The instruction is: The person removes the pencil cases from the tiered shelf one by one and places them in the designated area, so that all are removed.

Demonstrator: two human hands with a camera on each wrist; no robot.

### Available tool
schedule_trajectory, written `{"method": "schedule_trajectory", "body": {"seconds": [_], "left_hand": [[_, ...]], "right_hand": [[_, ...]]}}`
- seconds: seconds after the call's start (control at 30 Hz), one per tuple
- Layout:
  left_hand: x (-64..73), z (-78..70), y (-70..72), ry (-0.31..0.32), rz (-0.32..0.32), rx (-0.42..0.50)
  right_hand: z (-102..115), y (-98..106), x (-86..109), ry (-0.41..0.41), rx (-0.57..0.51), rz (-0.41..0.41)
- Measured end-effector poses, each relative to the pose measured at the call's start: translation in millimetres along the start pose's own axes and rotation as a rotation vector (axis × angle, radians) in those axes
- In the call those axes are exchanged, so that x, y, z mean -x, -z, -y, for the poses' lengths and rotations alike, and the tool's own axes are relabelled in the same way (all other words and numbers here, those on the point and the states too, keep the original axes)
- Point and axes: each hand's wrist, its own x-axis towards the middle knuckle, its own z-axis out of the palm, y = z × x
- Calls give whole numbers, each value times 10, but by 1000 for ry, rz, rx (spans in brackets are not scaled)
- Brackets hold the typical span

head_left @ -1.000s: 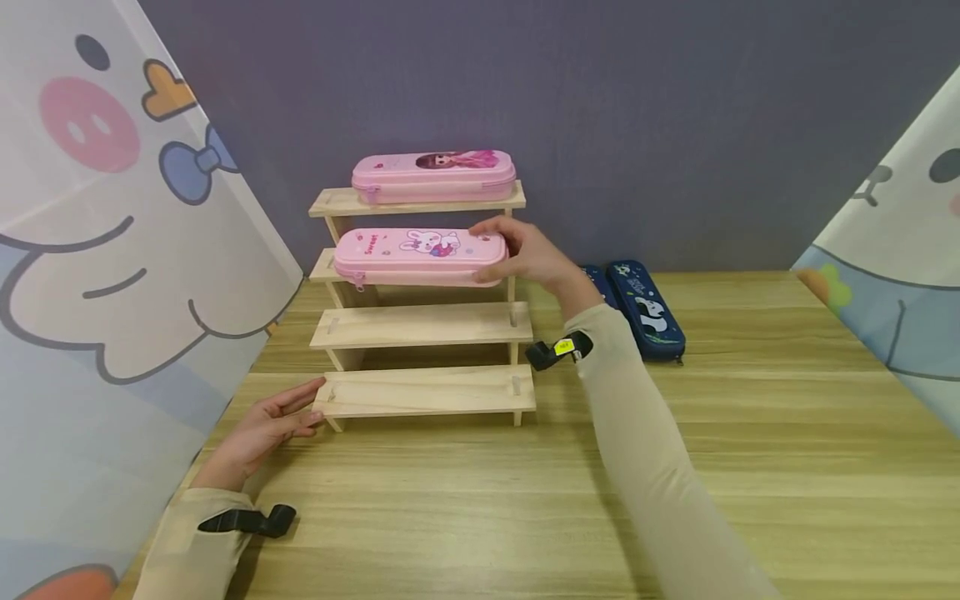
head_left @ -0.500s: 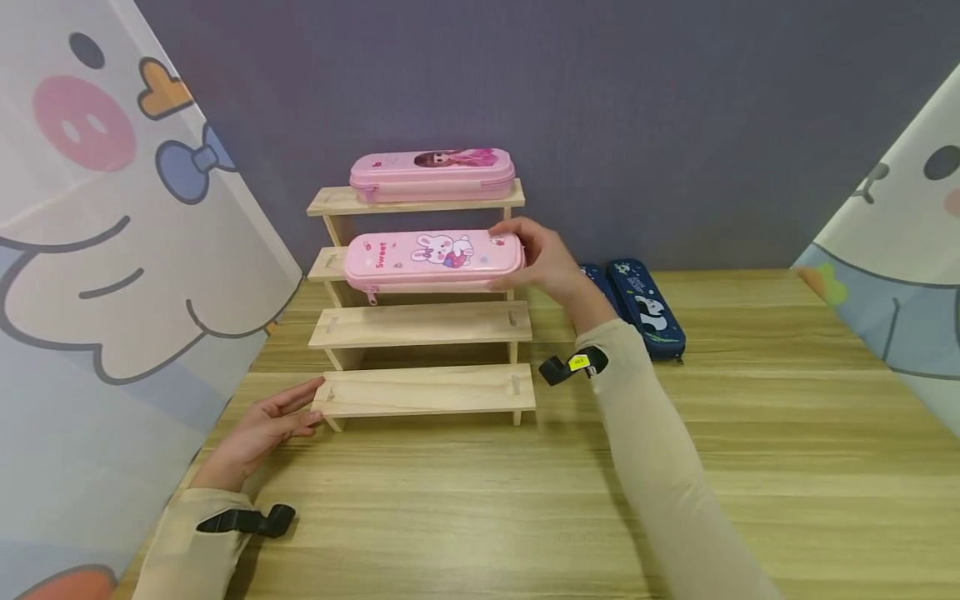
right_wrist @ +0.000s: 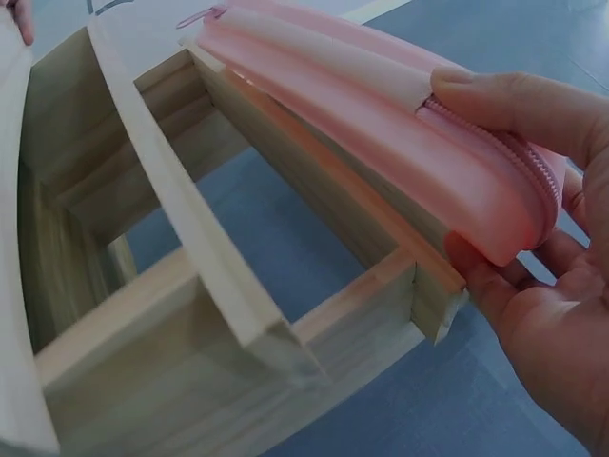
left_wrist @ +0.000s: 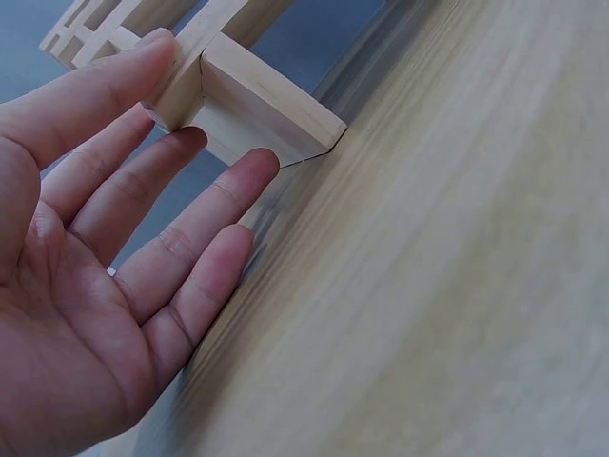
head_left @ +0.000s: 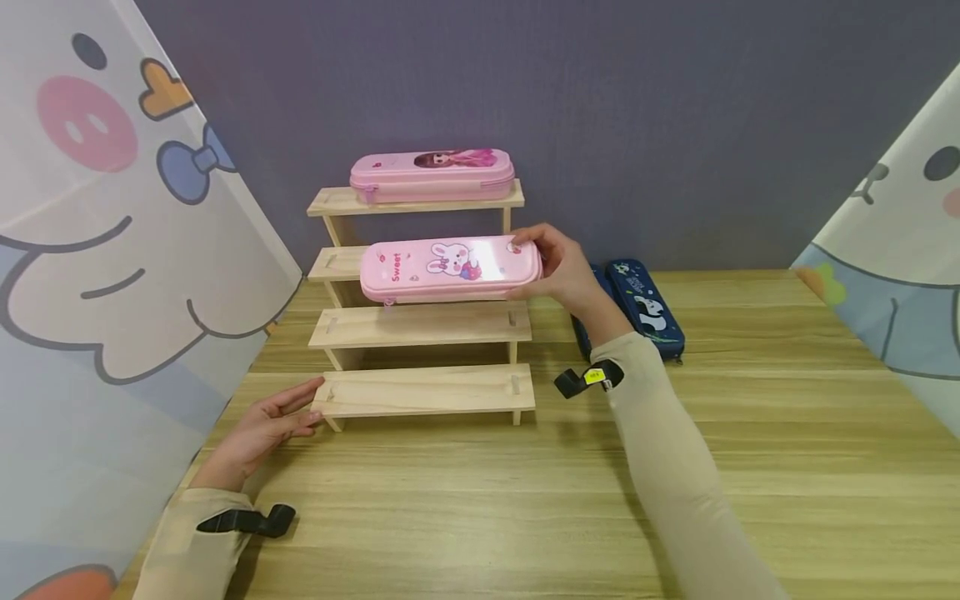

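My right hand (head_left: 558,271) grips the right end of a pink pencil case (head_left: 412,271) with a rabbit and "Sweet" on its lid. Thumb and fingers lie on opposite sides of that end. In the right wrist view the zipped side of this pencil case is tilted just over a board of the wooden stepped rack (right_wrist: 228,271). My left hand (head_left: 258,433) holds the left end of the rack's lowest board (head_left: 427,390) between thumb and forefinger, its other fingers loosely extended beneath. Another pink pencil case (head_left: 435,177), with a doll picture, lies on the top board.
Right of the rack, a dark blue panda pencil case (head_left: 647,308) lies on the wooden table (head_left: 735,467). Beside it another dark blue case (head_left: 581,336) is partly hidden by my right arm. A grey wall panel (head_left: 637,125) stands behind, cartoon panels at both sides.
My right hand has drawn the rabbit pencil case off the second board, toward me and to the right, its lid tipping toward me. My left hand stays at the lowest board.
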Motion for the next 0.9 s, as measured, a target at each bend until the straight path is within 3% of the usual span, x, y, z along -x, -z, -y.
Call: {"method": "schedule_trajectory", "body": {"seconds": [0.47, 0.9], "left_hand": [[0, 8, 10, 9, 5, -3], [-2, 5, 8, 8, 1, -25]], "right_hand": [[-55, 188, 201, 94, -89, -25], [-42, 334, 382, 71, -91, -103]]}}
